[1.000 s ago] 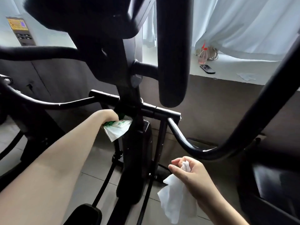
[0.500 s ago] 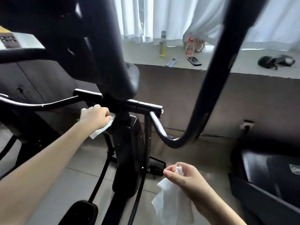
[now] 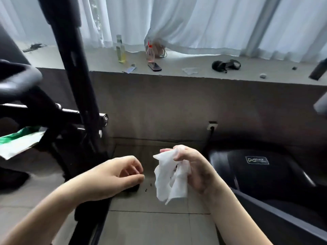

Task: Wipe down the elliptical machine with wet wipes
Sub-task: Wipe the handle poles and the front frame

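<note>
Over tiled floor (image 3: 150, 227), wet wipe (image 3: 169, 175) in right grip (image 3: 196, 170), left grip (image 3: 113, 175) just beside.

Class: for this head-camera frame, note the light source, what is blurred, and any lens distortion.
Head view: soft daylight comes through the white curtains, leaving the dark elliptical frame short of detail; motion blur smears the wipes packet; the right hand and white wipe are fairly sharp; the window ledge curves slightly, a wide-angle effect.
</note>
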